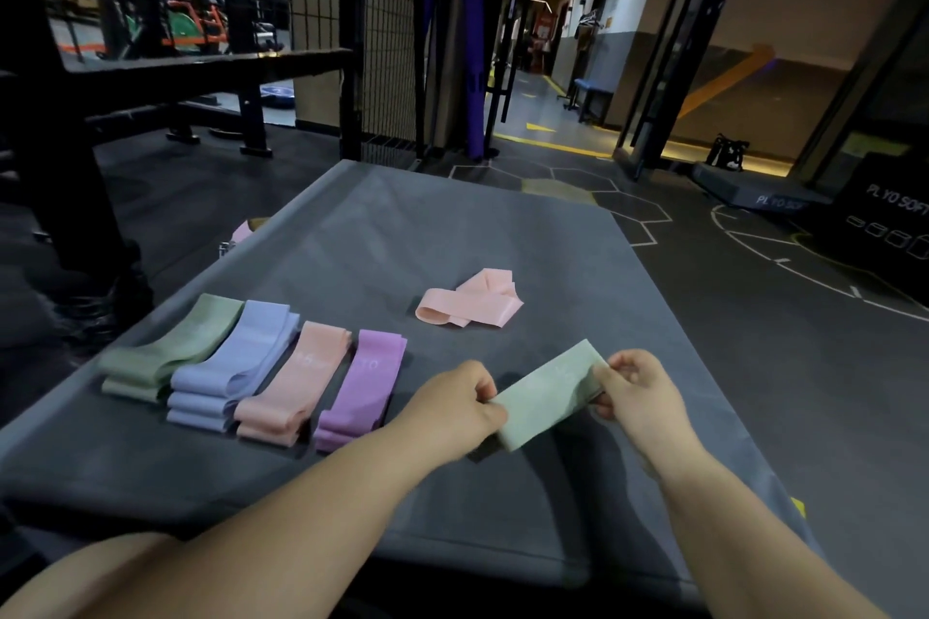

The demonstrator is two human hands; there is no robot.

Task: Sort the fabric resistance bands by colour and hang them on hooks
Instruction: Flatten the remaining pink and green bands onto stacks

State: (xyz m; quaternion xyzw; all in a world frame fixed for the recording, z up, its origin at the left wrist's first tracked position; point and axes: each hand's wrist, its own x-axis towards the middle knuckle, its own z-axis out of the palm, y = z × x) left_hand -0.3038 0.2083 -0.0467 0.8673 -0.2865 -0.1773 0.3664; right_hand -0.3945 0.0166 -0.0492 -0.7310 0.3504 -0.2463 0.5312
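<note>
A pale green band (545,395) is stretched flat between both hands just above the grey table (452,226). My left hand (460,405) pinches its near left end; my right hand (636,385) pinches its far right end. To the left lie four neat piles in a row: green bands (166,349), blue-lilac bands (231,369), peach bands (294,382) and purple bands (359,387). A loose, crumpled peach band (470,299) lies alone toward the middle of the table.
A pink item (244,231) peeks out past the table's left edge. A black metal rack (211,65) and wire mesh panel (387,30) stand behind the table. A black plyo box (890,211) sits on the floor at right.
</note>
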